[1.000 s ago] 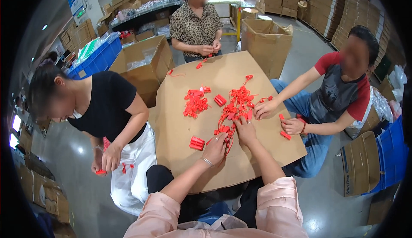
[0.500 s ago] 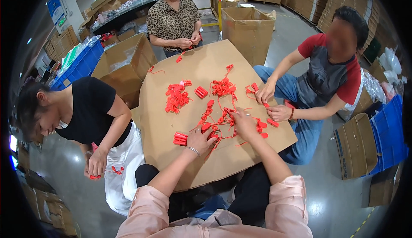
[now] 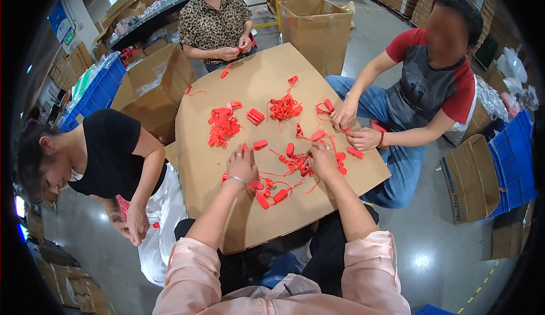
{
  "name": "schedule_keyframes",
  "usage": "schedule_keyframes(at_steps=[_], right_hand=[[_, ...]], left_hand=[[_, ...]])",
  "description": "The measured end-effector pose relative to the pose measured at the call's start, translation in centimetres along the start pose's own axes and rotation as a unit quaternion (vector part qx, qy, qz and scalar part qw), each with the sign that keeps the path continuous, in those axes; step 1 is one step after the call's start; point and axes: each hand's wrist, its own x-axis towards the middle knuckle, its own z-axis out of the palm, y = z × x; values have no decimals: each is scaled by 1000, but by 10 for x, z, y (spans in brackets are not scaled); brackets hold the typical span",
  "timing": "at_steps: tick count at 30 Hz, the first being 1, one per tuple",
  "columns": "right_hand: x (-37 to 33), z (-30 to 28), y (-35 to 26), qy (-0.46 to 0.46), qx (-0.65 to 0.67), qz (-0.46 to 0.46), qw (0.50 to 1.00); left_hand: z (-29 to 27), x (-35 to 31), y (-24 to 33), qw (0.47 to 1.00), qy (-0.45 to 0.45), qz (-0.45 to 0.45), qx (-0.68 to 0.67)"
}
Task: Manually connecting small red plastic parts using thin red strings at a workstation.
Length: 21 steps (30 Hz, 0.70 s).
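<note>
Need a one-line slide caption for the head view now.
Left hand and right hand among red corded pieces on cardboard, three co-workers around it.

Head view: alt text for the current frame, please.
A person's two bare hands are among scattered red corded pieces on a cardboard surface. Two red heaps lie beyond, and three co-workers surround it.

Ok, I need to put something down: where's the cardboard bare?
The cardboard sheet is bare along its near edge, and from the red bundle to the far edge. Red corded pieces crowd between left hand and right hand.
</note>
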Motion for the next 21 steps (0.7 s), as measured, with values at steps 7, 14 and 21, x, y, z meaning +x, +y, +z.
schedule_keyframes(at_steps=[7,14,21], right_hand=[[-3,3,-46,-33,117,-102,987],[-8,23,-70,-74,-54,-199,976],[25,-27,-84,-22,464,33,885]], left_hand=[[-18,-23,0,979,127,77,-140],[0,-106,1,923,139,46,-357],[13,-155,-32,906,109,-25,-409]])
